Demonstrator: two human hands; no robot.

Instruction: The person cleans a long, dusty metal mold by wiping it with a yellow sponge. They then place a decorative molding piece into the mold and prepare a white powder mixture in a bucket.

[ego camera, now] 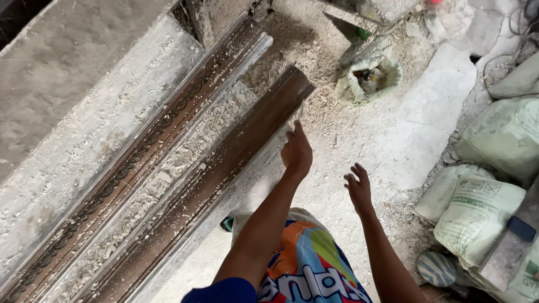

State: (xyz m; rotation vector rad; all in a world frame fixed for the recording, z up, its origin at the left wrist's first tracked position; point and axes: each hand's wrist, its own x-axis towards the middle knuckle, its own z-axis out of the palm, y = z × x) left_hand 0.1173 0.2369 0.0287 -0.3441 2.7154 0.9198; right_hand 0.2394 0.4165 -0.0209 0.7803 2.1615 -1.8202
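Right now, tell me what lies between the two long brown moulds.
In the head view, a pale strip strewn with white crumbs lies between the patterned mould and the plain mould.

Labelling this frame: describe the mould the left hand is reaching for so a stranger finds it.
Start at the long dusty workbench on the left. Two brown moulds lie along it; take the nearer mould, whose end the left hand touches. Unlike the ornamented mould, its channel looks smooth and plain.
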